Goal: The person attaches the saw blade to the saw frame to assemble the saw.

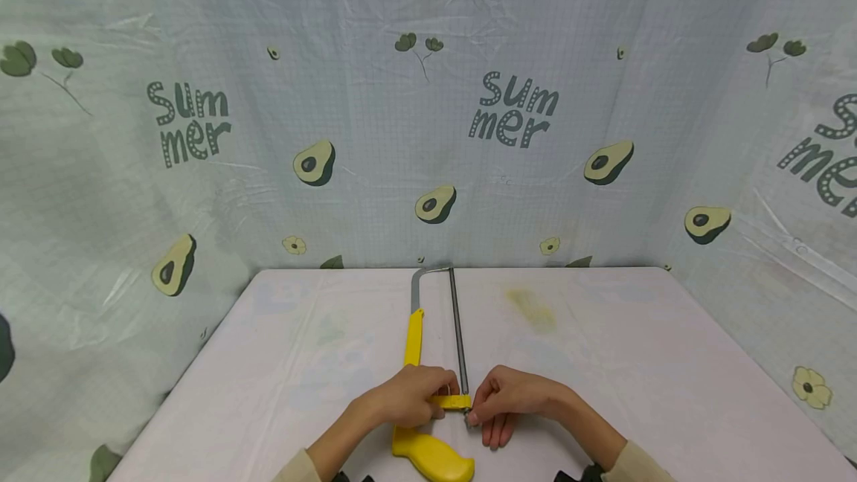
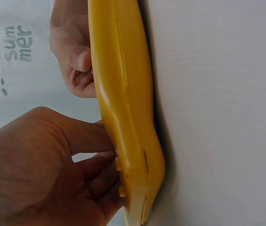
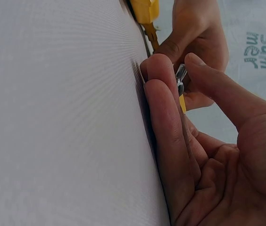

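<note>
A hacksaw (image 1: 438,458) with a yellow handle and a grey front bow lies on the table, its bow pointing away from me. Its blade (image 1: 458,329) runs along the right side. My left hand (image 1: 415,395) grips the yellow frame just above the handle, fingers curled over toward the yellow crosspiece (image 1: 451,402). At the blade's near end, my right hand (image 1: 512,394) pinches a small metal wing nut (image 3: 181,73) between thumb and index finger. The other right fingers rest low by the tabletop. In the left wrist view the yellow handle (image 2: 128,108) hides part of the right hand.
A pale cloth covers the table (image 1: 321,363), with a yellowish stain (image 1: 531,309) right of the blade. Behind and at both sides hangs a printed curtain (image 1: 375,117) with avocados and lettering. The bow's far end reaches the table's back edge.
</note>
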Demonstrator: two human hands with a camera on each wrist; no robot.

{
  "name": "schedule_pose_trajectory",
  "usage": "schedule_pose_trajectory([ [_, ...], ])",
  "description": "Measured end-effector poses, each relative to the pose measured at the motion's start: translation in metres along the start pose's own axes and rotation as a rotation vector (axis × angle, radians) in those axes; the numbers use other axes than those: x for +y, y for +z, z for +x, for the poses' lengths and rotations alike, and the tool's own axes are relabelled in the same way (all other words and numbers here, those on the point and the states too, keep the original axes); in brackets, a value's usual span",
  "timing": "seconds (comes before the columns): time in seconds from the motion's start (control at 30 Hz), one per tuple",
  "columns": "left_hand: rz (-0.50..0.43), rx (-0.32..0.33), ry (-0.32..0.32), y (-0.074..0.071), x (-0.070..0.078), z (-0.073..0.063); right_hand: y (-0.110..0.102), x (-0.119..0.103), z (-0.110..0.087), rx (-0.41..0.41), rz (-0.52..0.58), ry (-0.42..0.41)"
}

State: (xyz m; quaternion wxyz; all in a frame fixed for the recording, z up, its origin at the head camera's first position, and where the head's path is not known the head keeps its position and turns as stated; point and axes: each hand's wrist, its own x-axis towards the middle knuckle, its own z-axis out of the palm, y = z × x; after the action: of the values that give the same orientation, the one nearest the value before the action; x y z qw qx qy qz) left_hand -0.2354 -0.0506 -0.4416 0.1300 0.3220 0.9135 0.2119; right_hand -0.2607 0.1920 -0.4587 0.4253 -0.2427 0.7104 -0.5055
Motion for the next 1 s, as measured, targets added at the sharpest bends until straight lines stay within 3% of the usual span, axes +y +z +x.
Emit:
schedule_pose_trajectory([
  [1.0,-0.023,0.005,-0.003,-0.0018,-0.0004,-0.0001,0.0024,-0.0021,0.0034,0.073,-0.045,0.032],
])
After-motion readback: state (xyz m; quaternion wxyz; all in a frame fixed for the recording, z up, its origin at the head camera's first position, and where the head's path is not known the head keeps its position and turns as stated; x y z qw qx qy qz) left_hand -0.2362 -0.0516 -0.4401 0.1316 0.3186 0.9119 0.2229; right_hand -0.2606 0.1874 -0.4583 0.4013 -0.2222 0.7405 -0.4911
